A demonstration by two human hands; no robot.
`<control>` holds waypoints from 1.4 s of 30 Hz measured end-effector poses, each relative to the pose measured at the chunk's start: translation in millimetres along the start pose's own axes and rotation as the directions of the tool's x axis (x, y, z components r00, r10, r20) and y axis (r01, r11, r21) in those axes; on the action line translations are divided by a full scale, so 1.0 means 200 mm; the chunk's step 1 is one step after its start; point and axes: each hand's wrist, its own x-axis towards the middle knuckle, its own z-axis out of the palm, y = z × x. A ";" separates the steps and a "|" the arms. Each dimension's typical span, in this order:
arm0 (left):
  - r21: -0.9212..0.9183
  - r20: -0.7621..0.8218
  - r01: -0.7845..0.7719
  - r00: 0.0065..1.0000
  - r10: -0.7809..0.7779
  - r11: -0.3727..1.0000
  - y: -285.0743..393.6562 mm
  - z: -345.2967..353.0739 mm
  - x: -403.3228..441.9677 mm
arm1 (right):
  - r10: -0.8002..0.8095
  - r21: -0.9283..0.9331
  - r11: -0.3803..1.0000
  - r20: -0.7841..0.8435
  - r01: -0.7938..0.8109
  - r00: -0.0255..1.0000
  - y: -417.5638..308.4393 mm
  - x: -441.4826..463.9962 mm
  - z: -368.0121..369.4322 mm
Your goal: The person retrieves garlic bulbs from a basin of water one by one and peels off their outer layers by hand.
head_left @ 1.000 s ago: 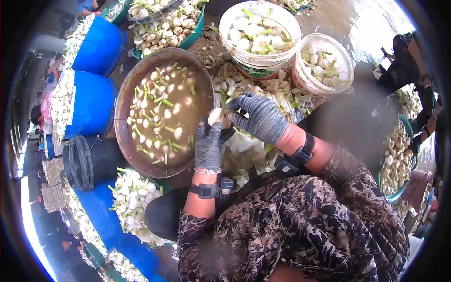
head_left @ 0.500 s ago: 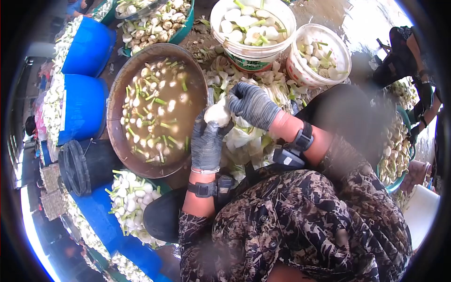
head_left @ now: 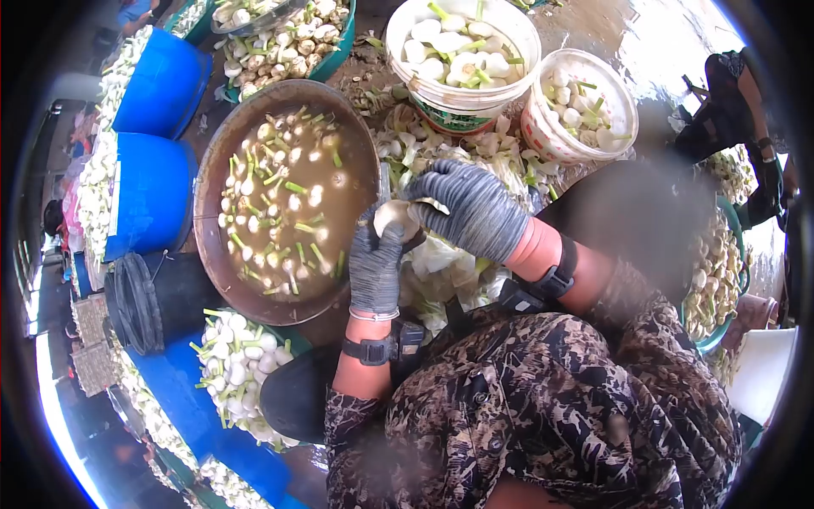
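My left hand [head_left: 375, 267], in a grey glove, is closed around a white garlic bulb [head_left: 393, 219] just right of the basin's rim. My right hand [head_left: 471, 208], also gloved, is closed against the bulb's right side, its fingertips pinching a pale strip of garlic skin [head_left: 436, 204]. The fingertips themselves are partly hidden. Beside the left hand stands a wide brown basin [head_left: 203, 229] of murky water, where many garlic bulbs [head_left: 292, 187] with cut green stems float. Below my hands lies a heap of peeled skins [head_left: 449, 263].
Two white buckets, a larger [head_left: 462, 97] and a smaller [head_left: 564, 153], hold garlic beyond my hands. Blue tubs [head_left: 153, 195] and a black bucket [head_left: 140, 301] stand left. Peeled bulbs [head_left: 242, 365] are heaped lower left. At right, another person's arm [head_left: 755, 102] shows near a garlic-filled basin [head_left: 708, 339].
My right hand has turned and come down and rightward against the bulb, and a strip of skin now sticks out from it. The left hand keeps the bulb in nearly the same place.
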 end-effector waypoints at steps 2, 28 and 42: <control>0.209 -0.028 0.066 0.998 -0.061 0.976 0.01 -0.01 0.00 | -0.011 -0.092 0.996 0.105 0.021 0.994 0.01 -0.01 0.03; -0.003 0.163 0.094 0.982 -0.093 0.996 0.06 -0.02 -0.05 | 0.164 0.311 0.932 0.099 -0.187 0.981 -0.01 -0.02 0.00; 0.428 0.529 -0.313 0.847 0.045 0.848 0.12 -0.02 -0.06 | 0.105 0.016 0.992 0.422 -0.124 0.900 -0.03 -0.03 0.03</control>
